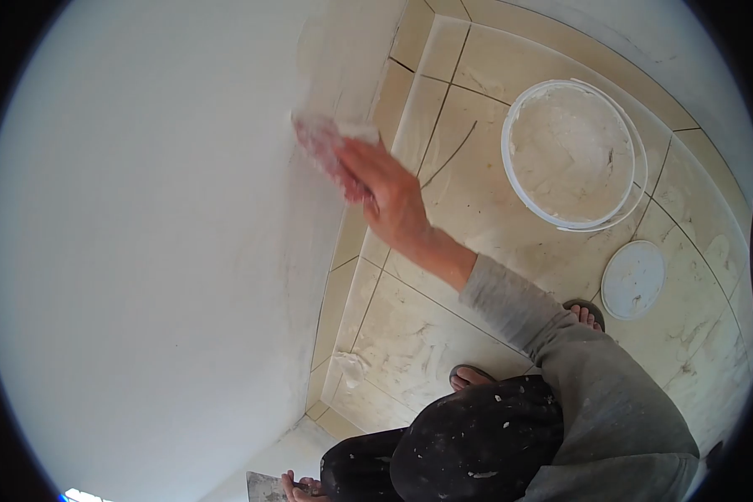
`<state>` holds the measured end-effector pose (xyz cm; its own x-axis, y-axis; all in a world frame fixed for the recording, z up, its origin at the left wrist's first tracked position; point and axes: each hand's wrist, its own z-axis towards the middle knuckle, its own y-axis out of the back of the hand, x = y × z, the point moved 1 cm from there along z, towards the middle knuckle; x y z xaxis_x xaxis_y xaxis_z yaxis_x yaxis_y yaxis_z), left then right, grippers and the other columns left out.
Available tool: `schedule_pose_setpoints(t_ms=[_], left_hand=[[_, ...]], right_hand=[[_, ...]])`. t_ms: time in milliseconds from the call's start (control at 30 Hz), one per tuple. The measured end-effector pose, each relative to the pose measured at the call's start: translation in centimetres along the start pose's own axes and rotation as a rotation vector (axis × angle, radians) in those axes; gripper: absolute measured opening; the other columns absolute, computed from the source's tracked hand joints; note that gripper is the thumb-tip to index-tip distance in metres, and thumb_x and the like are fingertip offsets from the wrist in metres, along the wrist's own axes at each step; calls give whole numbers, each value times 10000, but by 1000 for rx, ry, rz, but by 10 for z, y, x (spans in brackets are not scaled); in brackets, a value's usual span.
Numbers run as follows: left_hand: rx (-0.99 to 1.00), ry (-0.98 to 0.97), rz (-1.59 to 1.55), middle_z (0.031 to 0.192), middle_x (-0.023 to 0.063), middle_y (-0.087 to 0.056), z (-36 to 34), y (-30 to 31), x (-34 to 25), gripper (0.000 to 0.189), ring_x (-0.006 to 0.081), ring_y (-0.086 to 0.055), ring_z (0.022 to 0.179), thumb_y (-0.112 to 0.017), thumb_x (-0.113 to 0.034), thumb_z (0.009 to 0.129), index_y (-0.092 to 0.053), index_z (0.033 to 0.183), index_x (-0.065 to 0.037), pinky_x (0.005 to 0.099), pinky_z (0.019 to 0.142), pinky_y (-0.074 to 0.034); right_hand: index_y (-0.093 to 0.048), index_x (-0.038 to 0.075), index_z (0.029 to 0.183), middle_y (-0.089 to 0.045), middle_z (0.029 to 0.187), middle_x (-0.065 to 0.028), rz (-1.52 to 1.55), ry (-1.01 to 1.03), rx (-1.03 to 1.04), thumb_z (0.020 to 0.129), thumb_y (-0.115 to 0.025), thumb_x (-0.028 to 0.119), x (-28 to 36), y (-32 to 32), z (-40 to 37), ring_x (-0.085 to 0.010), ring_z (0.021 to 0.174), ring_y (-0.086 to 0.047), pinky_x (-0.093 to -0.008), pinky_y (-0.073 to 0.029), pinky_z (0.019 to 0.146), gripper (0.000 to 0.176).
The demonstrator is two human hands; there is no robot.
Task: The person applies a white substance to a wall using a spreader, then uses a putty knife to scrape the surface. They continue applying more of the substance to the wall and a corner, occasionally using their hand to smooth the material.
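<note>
My right hand (385,188) presses a crumpled pink-and-white cloth (328,155) against the lower part of the white wall (159,226). Its fingers are closed round the cloth, which is slightly blurred. Down at the bottom edge, my left hand (308,489) is wrapped round a putty knife with a broad grey blade (265,487). Part of that hand is cut off by the frame. Where the cloth touches, the wall has a greyish, smeared band just above the tile skirting (391,96).
A white bucket (571,155) full of pale filler stands on the dusty tiled floor (468,243), its handle lowered. Near it lies a round white lid (633,280). A thin dark strip (450,155) and a crumpled white scrap (351,368) lie on the tiles.
</note>
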<state>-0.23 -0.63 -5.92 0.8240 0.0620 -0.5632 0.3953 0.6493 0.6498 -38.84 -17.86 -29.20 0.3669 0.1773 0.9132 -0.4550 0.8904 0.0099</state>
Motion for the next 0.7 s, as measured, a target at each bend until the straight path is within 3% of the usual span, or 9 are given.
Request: schedule_pose_setpoints(t_ms=[100,267,367,433,533,600,633,700], left_hand=[[19,3,-12,789,23,-578,-1,-4,0,586,121,-456,656,-554,-528,926,-704,1098,12,278,580,-390],[-2,5,-14,789,23,-577,4,2,4,582,121,-456,655,-555,-524,926,-704,1098,12,277,579,-389],[-17,29,-4,789,22,-577,-1,8,6,580,120,-455,654,-555,-522,926,-703,1099,11,276,578,-389],[-27,44,3,789,22,-577,-5,13,7,578,120,-455,654,-556,-520,926,-703,1099,11,276,578,-388],[-39,61,0,788,22,-576,-10,14,5,576,119,-455,654,-556,-518,926,-703,1099,11,275,577,-388],[-36,67,-8,788,22,-576,-13,11,5,574,119,-454,653,-556,-516,926,-703,1099,11,275,577,-387],[-32,65,-11,788,22,-576,-11,11,4,573,119,-454,653,-556,-515,926,-703,1100,11,275,577,-387],[-28,53,-23,788,22,-576,-5,7,3,572,119,-454,653,-557,-514,926,-703,1100,11,274,576,-387]], right_hand=[[-573,77,1290,-592,1273,-153,231,-163,385,724,-580,-154,20,14,-56,-333,1123,-605,-386,-555,911,611],[-554,34,1296,-571,1308,-165,238,-129,126,738,-564,-171,18,29,-20,-338,1156,-593,-375,-557,909,595],[-518,37,1345,-494,1398,-189,189,-84,10,725,-560,-182,6,13,11,-364,1255,-519,-386,-510,991,659],[-465,44,1402,-415,1465,-206,13,2,-18,718,-554,-182,2,-18,10,-392,1336,-423,-412,-420,1093,725],[-424,53,1437,-375,1494,-211,137,-83,82,713,-559,-170,28,-51,-32,-403,1400,-326,-434,-341,1150,770],[-446,51,1424,-450,1457,-181,171,-87,230,721,-539,-190,47,-41,-64,-376,1365,-403,-438,-377,1132,750],[-446,51,1424,-450,1457,-181,171,-87,226,721,-539,-190,47,-32,-78,-376,1365,-403,-438,-377,1132,750],[-411,53,1448,-468,1441,-195,221,-32,405,750,-531,-180,42,-14,-93,-368,1365,-411,-421,-380,1124,746]])
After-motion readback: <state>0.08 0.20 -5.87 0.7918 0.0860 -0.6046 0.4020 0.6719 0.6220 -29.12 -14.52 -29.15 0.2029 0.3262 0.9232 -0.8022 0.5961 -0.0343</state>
